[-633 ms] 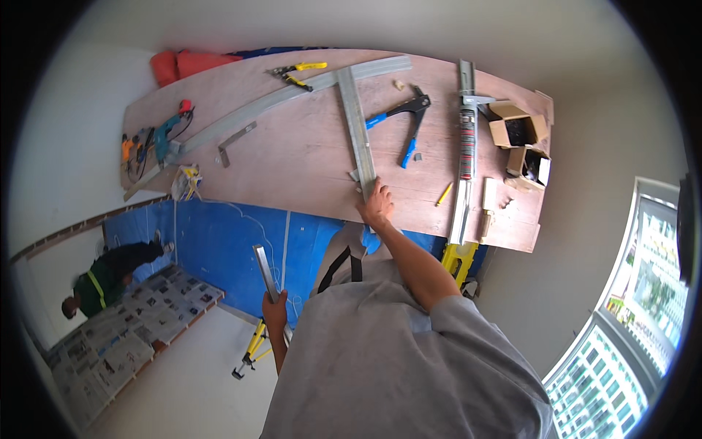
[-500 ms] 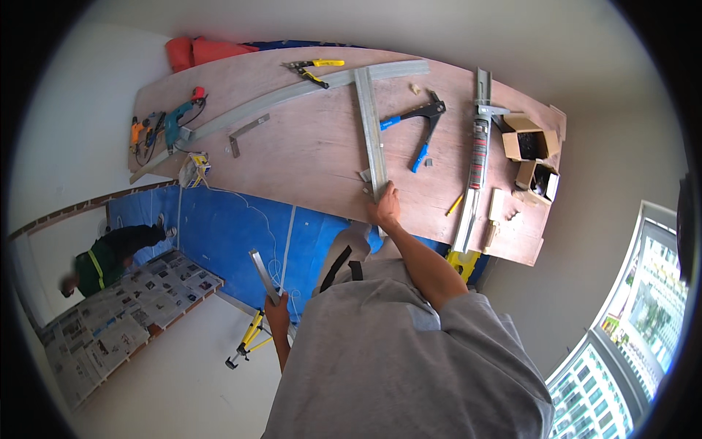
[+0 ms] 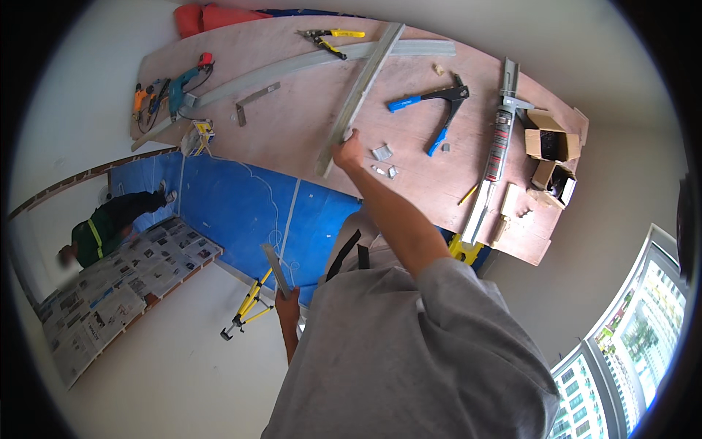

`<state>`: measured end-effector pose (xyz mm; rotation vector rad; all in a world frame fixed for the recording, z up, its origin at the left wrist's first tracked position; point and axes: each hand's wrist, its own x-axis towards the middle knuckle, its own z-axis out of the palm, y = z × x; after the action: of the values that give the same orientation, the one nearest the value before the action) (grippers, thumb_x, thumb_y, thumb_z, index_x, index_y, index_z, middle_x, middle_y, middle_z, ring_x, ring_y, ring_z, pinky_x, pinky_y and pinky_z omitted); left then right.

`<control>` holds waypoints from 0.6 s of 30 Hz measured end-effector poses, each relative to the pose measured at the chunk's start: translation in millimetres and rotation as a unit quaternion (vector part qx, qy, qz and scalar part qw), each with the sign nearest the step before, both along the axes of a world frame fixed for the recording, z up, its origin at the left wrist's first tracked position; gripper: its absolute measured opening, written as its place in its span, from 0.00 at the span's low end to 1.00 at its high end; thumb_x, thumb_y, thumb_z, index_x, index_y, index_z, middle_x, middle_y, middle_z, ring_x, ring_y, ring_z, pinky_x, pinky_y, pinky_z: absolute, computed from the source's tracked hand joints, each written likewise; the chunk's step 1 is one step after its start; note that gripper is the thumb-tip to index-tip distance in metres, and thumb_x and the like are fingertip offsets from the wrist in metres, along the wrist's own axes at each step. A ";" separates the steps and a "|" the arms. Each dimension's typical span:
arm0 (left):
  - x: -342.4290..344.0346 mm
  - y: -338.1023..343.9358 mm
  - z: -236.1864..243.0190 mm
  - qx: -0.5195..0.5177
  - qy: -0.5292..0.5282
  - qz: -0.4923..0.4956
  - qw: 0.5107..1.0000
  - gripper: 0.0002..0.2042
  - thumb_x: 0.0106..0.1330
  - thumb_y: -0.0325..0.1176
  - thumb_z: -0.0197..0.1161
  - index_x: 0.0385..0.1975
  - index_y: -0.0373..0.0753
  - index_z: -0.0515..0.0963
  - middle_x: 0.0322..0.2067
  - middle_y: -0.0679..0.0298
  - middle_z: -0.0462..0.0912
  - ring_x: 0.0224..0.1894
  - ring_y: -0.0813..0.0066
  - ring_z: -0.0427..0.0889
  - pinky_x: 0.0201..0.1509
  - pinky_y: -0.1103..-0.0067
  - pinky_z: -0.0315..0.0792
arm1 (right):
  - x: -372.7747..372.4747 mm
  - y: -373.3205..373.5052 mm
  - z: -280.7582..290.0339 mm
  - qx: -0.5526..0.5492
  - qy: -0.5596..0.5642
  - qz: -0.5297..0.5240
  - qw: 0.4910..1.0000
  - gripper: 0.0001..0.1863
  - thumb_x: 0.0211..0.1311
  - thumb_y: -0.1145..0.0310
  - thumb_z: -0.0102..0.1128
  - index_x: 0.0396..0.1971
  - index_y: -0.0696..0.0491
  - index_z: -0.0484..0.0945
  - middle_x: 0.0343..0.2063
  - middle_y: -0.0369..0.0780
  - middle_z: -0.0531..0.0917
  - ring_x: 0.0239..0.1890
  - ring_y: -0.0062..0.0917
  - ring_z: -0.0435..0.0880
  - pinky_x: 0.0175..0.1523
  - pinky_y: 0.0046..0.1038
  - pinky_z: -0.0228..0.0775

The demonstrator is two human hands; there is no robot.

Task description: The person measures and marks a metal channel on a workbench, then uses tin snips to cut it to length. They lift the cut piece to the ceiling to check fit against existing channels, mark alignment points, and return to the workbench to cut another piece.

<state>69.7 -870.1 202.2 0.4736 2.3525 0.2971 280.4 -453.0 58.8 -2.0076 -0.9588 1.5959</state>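
The right hand [image 3: 349,151] is closed around a long grey metal bar [image 3: 360,95] that lies slanted on the wooden board [image 3: 307,124]. The left hand [image 3: 287,306], low by the body, grips a short metal strip [image 3: 275,268].

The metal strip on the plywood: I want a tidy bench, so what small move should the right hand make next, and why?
Probably lift the metal strip clear before swinging it. The right hand grips its near end, and its far end lies across the curved metal strip, with the yellow snips close by. The left hand already holds a short metal piece, so it cannot steady anything.
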 end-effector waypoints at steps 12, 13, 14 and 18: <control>19.4 -61.9 -2.3 -0.057 0.013 -0.026 0.998 0.31 0.59 0.55 0.72 0.49 0.32 0.80 0.41 0.45 0.87 0.45 0.46 0.87 0.49 0.59 0.77 | 128.1 -82.7 -65.1 0.226 -0.274 0.402 0.844 0.44 0.58 0.49 0.72 0.75 0.34 0.63 0.78 0.46 0.55 0.80 0.47 0.49 0.79 0.52 0.44; 21.2 -60.9 -2.4 -0.054 0.016 -0.027 0.998 0.33 0.58 0.56 0.73 0.49 0.30 0.80 0.40 0.43 0.87 0.46 0.45 0.87 0.49 0.60 0.77 | 130.4 -86.2 -67.9 0.252 -0.267 0.405 0.837 0.41 0.61 0.54 0.71 0.74 0.34 0.65 0.77 0.47 0.57 0.78 0.47 0.53 0.77 0.52 0.46; 20.9 -58.4 -3.2 -0.070 0.013 -0.019 0.997 0.33 0.58 0.57 0.72 0.49 0.30 0.80 0.41 0.41 0.86 0.46 0.45 0.86 0.50 0.60 0.77 | 130.2 -89.0 -68.3 0.250 -0.269 0.406 0.837 0.37 0.62 0.57 0.69 0.72 0.36 0.68 0.76 0.47 0.59 0.77 0.47 0.55 0.76 0.53 0.49; 12.2 -55.5 -9.2 -0.060 0.012 -0.066 0.996 0.36 0.58 0.59 0.71 0.53 0.30 0.79 0.44 0.39 0.85 0.49 0.41 0.85 0.53 0.59 0.76 | 120.6 -84.9 -60.6 0.269 -0.275 0.415 0.824 0.26 0.63 0.66 0.66 0.62 0.44 0.77 0.66 0.46 0.69 0.69 0.46 0.66 0.69 0.46 0.65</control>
<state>81.9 -925.6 193.0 0.5744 2.3326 0.0880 401.0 -537.9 -1.8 -1.7069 -2.4403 0.8151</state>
